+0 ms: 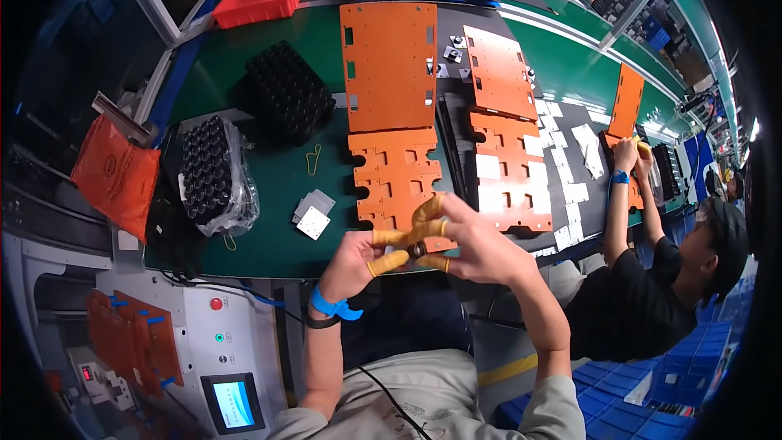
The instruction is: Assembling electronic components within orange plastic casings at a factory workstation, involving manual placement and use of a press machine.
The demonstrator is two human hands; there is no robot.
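Observation:
Both my hands meet at the near edge of the bench, with yellow finger covers on several fingertips. Between them is a small dark part (418, 250), too small to name and partly hidden by the fingers. My left hand (352, 263) pinches it from one side, a blue strap round the wrist. My right hand (485, 246) closes on it from the other. Just beyond lies an orange plate with cutouts (389, 171), its near end partly covered by my fingers. A plain orange panel (389, 65) stretches away behind it.
Left on the green bench are white square plates (313, 222), a bagged black tray (213, 167), another black tray (289, 88) and a red bin (259, 0). More orange plates (507, 171) lie to the right, where a co-worker (652, 277) works. A control panel (232, 403) stands lower left.

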